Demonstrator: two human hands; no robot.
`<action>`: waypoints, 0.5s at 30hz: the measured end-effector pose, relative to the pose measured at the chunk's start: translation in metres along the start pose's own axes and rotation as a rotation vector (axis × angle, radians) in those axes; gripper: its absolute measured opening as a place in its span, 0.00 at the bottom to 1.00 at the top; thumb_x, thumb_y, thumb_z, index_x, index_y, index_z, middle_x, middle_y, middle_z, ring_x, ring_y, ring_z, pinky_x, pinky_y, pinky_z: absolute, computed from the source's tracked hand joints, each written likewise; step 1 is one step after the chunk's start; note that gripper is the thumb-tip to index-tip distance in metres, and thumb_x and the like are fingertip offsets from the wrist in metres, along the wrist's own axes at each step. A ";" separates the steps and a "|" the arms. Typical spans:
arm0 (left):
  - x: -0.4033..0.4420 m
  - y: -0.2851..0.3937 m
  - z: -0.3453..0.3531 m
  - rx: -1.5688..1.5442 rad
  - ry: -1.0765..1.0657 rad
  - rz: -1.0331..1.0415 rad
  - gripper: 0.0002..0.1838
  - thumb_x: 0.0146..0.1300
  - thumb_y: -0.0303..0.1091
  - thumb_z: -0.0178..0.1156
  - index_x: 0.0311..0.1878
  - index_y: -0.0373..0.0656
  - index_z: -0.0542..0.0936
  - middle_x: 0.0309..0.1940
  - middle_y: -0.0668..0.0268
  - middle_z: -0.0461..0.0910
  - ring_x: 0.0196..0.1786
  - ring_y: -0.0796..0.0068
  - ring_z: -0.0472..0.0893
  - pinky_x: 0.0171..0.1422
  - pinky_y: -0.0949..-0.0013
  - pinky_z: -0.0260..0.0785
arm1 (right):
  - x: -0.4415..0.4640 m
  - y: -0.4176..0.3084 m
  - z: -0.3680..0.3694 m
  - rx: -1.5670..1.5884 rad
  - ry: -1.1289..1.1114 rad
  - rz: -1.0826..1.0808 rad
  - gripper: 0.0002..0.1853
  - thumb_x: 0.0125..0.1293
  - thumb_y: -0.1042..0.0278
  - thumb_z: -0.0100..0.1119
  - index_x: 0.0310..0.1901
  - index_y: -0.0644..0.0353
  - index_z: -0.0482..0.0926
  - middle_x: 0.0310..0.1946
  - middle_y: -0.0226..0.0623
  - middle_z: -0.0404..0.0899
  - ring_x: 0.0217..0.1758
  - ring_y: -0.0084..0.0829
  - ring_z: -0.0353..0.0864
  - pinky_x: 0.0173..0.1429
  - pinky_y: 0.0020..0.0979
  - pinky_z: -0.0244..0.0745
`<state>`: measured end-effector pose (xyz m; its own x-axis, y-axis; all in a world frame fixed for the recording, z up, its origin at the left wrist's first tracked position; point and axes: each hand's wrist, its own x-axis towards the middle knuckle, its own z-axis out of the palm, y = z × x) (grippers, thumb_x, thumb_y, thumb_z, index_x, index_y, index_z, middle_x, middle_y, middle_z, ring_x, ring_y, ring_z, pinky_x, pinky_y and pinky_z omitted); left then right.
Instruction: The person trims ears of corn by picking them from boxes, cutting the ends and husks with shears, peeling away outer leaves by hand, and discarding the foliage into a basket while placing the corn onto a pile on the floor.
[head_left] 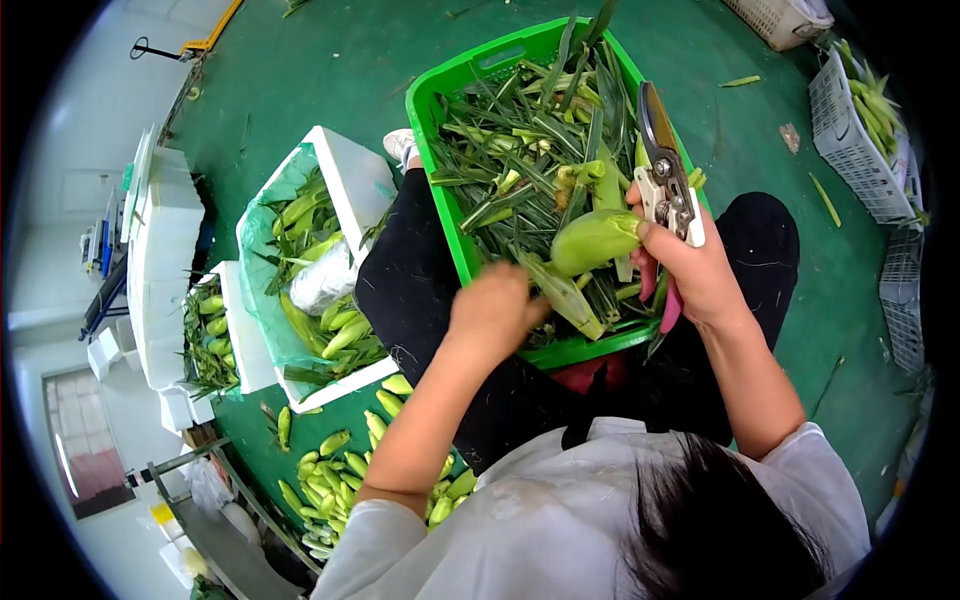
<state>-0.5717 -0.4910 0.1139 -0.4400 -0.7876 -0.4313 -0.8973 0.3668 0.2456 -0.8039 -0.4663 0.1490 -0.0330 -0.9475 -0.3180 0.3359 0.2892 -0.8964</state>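
Note:
A green crate [437, 150] full of cut corn leaves and stalk ends stands between my knees. My right hand [690, 255] is closed on pruning shears [668, 185] with pink handles, their blades pointing up. The same hand's thumb and fingers also hold the end of a green corn cob [592, 240] in its husk. My left hand [495, 312] is over the crate's near left part, blurred by motion, beside a loose piece of husk [565, 295]; its fingers are too smeared to read.
A foam box [345, 180] lined with green plastic holds corn and a clear wrapped bundle at the left, with a second foam box [245, 330] beyond. Corn cobs [325, 490] are piled on the floor at lower left. White baskets [850, 150] stand at the right.

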 end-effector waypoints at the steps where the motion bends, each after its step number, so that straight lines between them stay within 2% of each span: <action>1: 0.000 0.004 -0.007 -0.158 0.310 0.104 0.15 0.67 0.39 0.61 0.50 0.40 0.83 0.51 0.53 0.82 0.50 0.50 0.83 0.52 0.60 0.76 | -0.002 0.003 0.001 -0.063 0.011 -0.037 0.17 0.62 0.75 0.55 0.53 0.61 0.74 0.29 0.28 0.73 0.25 0.16 0.72 0.27 0.20 0.69; 2: 0.003 0.008 -0.015 -0.309 0.628 0.213 0.12 0.64 0.33 0.64 0.48 0.39 0.83 0.48 0.53 0.83 0.47 0.51 0.83 0.50 0.62 0.77 | -0.003 0.007 0.002 -0.124 0.020 -0.084 0.16 0.62 0.76 0.55 0.53 0.61 0.74 0.29 0.27 0.72 0.27 0.15 0.71 0.30 0.19 0.68; 3: 0.005 0.014 -0.022 -0.503 0.673 0.315 0.10 0.64 0.28 0.63 0.47 0.36 0.82 0.40 0.55 0.84 0.41 0.58 0.85 0.47 0.66 0.77 | -0.003 0.012 0.004 -0.217 0.014 -0.118 0.15 0.61 0.77 0.57 0.51 0.60 0.74 0.29 0.23 0.69 0.29 0.14 0.69 0.35 0.20 0.67; 4: -0.003 0.032 -0.029 -0.764 0.555 0.158 0.09 0.68 0.32 0.62 0.42 0.34 0.81 0.31 0.59 0.82 0.32 0.68 0.82 0.40 0.70 0.75 | 0.000 0.024 0.005 -0.309 0.038 -0.225 0.14 0.61 0.77 0.58 0.50 0.61 0.74 0.28 0.24 0.69 0.29 0.15 0.67 0.35 0.22 0.66; 6: -0.004 0.049 -0.031 -0.885 0.357 0.049 0.17 0.67 0.43 0.64 0.33 0.35 0.79 0.27 0.56 0.82 0.29 0.59 0.83 0.36 0.62 0.75 | -0.004 0.031 0.007 -0.454 0.062 -0.287 0.14 0.61 0.77 0.58 0.50 0.62 0.73 0.28 0.26 0.70 0.29 0.16 0.69 0.35 0.23 0.67; 7: 0.002 0.053 -0.024 -0.776 0.348 0.060 0.23 0.67 0.49 0.63 0.30 0.36 0.76 0.22 0.55 0.80 0.25 0.56 0.81 0.34 0.61 0.73 | -0.008 0.029 0.012 -0.494 0.072 -0.299 0.15 0.61 0.77 0.58 0.50 0.62 0.73 0.27 0.27 0.71 0.30 0.16 0.70 0.36 0.23 0.68; 8: 0.004 0.058 -0.023 -0.687 0.302 0.034 0.24 0.68 0.50 0.60 0.29 0.36 0.75 0.22 0.53 0.79 0.25 0.54 0.80 0.33 0.60 0.72 | -0.012 0.027 0.018 -0.533 0.081 -0.313 0.15 0.60 0.77 0.58 0.49 0.63 0.73 0.27 0.28 0.72 0.30 0.17 0.70 0.36 0.24 0.68; 10: 0.010 0.054 -0.008 -0.890 0.269 -0.006 0.22 0.69 0.47 0.60 0.29 0.35 0.74 0.21 0.51 0.77 0.24 0.51 0.78 0.32 0.58 0.71 | -0.012 0.032 0.017 -0.505 0.065 -0.320 0.15 0.60 0.77 0.58 0.49 0.62 0.73 0.29 0.28 0.73 0.31 0.18 0.71 0.37 0.24 0.69; 12: 0.007 0.048 0.000 -0.849 0.312 0.095 0.21 0.70 0.44 0.59 0.31 0.35 0.73 0.21 0.55 0.77 0.23 0.56 0.78 0.32 0.60 0.71 | -0.016 0.035 0.014 -0.441 0.041 -0.291 0.15 0.59 0.77 0.58 0.49 0.62 0.73 0.30 0.28 0.73 0.30 0.19 0.71 0.38 0.24 0.70; 13: 0.006 0.044 0.003 -0.829 0.337 0.145 0.20 0.71 0.43 0.58 0.31 0.34 0.73 0.21 0.56 0.77 0.23 0.59 0.78 0.31 0.61 0.71 | -0.015 0.038 0.017 -0.323 0.048 -0.344 0.15 0.59 0.79 0.56 0.50 0.61 0.74 0.31 0.29 0.72 0.31 0.18 0.71 0.39 0.23 0.71; 14: 0.004 0.036 0.003 -1.240 0.148 0.198 0.18 0.75 0.42 0.54 0.36 0.35 0.75 0.23 0.62 0.78 0.23 0.70 0.77 0.30 0.67 0.71 | -0.023 0.028 0.012 -0.134 0.059 -0.089 0.17 0.60 0.77 0.56 0.52 0.62 0.73 0.32 0.30 0.72 0.30 0.19 0.72 0.40 0.24 0.74; 15: 0.001 0.030 0.006 -1.511 0.117 0.261 0.18 0.76 0.43 0.52 0.40 0.35 0.76 0.24 0.64 0.78 0.24 0.74 0.77 0.30 0.69 0.71 | -0.024 0.024 0.009 0.107 -0.019 -0.059 0.17 0.61 0.75 0.57 0.53 0.63 0.72 0.31 0.30 0.72 0.30 0.19 0.72 0.39 0.25 0.75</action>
<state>-0.5986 -0.4777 0.1158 -0.5040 -0.8433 -0.1868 0.1057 -0.2748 0.9557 -0.7862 -0.4374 0.1380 -0.0384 -0.9651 -0.2592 0.4321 0.2178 -0.8751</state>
